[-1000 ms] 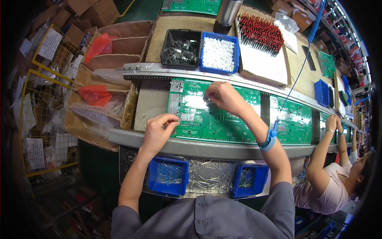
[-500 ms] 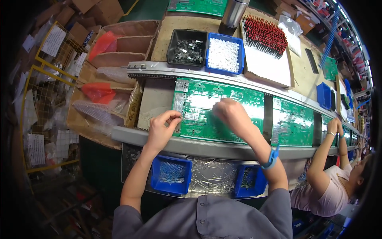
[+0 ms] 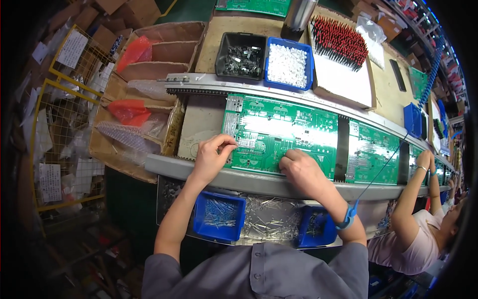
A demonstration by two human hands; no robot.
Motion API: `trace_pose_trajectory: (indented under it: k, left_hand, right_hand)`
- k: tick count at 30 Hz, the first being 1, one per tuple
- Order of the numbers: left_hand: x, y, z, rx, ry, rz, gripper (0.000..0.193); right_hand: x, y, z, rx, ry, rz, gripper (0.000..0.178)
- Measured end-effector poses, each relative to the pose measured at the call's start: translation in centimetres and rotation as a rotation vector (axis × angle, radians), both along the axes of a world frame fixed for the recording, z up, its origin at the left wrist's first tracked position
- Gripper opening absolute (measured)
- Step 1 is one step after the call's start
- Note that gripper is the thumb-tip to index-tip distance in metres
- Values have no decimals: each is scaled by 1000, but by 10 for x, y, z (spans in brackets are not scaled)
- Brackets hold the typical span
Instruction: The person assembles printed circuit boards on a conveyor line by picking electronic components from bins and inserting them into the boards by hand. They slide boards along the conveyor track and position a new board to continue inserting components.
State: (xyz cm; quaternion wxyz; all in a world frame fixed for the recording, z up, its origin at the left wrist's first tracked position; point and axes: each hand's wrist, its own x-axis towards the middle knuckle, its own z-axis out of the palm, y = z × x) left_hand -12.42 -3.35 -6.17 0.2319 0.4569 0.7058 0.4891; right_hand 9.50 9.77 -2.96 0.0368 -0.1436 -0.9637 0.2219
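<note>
A large green circuit board [image 3: 279, 132] lies on the conveyor rails in front of me. At its left edge, by the pale strip, is my left hand [image 3: 213, 158], thumb and index finger pinched together; anything between them is too small to make out. My right hand [image 3: 301, 169] is over the board's near edge with its fingers curled together. What those fingers hold, if anything, is hidden. A blue strap [image 3: 347, 217] with a cord circles my right wrist.
Nearer me sit a blue bin of thin leaded parts [image 3: 219, 215], loose parts on a metal tray [image 3: 271, 219] and another blue bin [image 3: 317, 230]. Beyond the rail are a black bin [image 3: 241, 56], a bin of white parts [image 3: 287, 65] and red-tipped parts [image 3: 339, 42]. A co-worker [image 3: 413, 234] works at right.
My right hand has come down from the middle of the board to its near edge. My left hand stays pinched at the left edge. The whole view has shifted slightly.
</note>
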Motion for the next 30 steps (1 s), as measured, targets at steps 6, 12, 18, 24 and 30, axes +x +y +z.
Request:
trace_pose_trajectory:
  k: [6,12,18,24,30]
  left_hand:
    - [1,0,1,5,-7,-3,6]
    - [0,-1,1,8,-23,-7,6]
    - [0,-2,-1,10,-18,-8,7]
    - [0,-2,0,1,-13,-5,7]
    - [0,-2,-1,-1,-3,-8,6]
  right_hand:
    - [0,-1,1,56,-38,22,9]
    - [0,-1,9,95,-85,32,11]
    - [0,0,10,99,-105,43,10]
    - [0,2,8,126,-81,55,12]
    - [0,2,10,114,-99,59,15]
